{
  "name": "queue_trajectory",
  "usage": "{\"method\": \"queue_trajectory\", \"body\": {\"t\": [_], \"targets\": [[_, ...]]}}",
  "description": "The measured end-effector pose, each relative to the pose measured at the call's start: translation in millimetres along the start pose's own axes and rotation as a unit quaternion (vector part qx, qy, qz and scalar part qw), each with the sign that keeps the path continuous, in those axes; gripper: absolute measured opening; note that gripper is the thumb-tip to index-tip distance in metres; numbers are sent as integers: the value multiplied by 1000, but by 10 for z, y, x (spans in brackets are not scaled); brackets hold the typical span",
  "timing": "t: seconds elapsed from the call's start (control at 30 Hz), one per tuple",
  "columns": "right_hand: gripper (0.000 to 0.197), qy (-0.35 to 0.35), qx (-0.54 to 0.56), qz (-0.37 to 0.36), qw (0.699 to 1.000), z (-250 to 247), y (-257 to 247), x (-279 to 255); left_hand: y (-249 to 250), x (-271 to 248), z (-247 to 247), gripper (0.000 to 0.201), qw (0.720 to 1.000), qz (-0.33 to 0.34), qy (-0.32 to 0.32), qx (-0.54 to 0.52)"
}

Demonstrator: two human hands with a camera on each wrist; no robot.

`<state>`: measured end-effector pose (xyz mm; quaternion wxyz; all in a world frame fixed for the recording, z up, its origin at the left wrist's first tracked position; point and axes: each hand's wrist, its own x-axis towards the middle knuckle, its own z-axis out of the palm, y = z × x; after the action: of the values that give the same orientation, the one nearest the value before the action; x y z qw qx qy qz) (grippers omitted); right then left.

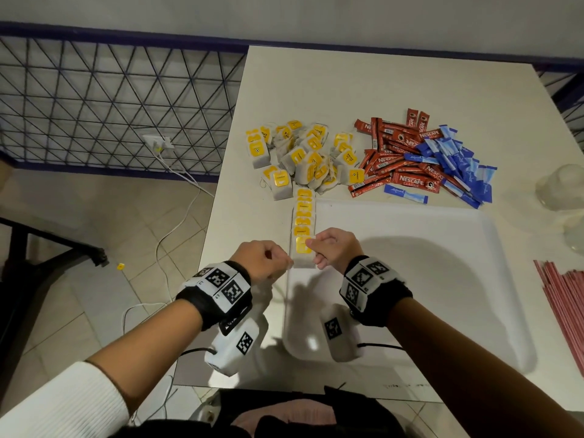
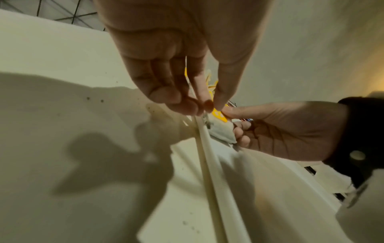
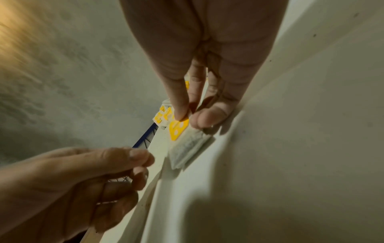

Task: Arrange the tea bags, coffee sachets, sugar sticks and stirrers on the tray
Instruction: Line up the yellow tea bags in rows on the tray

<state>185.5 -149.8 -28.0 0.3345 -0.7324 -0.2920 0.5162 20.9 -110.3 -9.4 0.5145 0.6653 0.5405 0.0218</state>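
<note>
A white tray [image 1: 410,279] lies on the near part of the table. Along its left rim runs a row of yellow-tagged tea bags [image 1: 305,213]. My right hand [image 1: 311,245] pinches the nearest tea bag [image 1: 301,259] by its yellow tag, thumb and forefinger closed on it [image 3: 188,118]. That tea bag [image 3: 187,146] rests against the tray's rim. My left hand [image 1: 286,263] hovers just left of it with its fingers curled and thumb against forefinger [image 3: 143,157]; nothing shows between them. Behind the tray lie a loose tea bag pile [image 1: 303,156], red coffee sachets [image 1: 398,153] and blue sugar sticks [image 1: 458,165].
Red stirrers [image 1: 565,305] lie in a bundle at the table's right edge. Clear plastic containers [image 1: 562,191] stand at the far right. The table's left edge [image 1: 215,216] drops to a tiled floor with white cables [image 1: 177,229] and a wire grid fence [image 1: 110,99].
</note>
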Motion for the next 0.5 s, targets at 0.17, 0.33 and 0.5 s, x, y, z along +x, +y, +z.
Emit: {"method": "queue_trajectory", "body": {"t": [0.17, 0.33, 0.5], "targets": [[18, -5, 20, 0, 1000, 22, 17, 12, 79, 92, 16, 34, 999, 36, 13, 27], [16, -4, 36, 5, 999, 26, 32, 20, 122, 158, 47, 49, 997, 65, 13, 48], [14, 0, 43, 2, 999, 42, 29, 6, 95, 208, 54, 45, 996, 59, 25, 54]]}}
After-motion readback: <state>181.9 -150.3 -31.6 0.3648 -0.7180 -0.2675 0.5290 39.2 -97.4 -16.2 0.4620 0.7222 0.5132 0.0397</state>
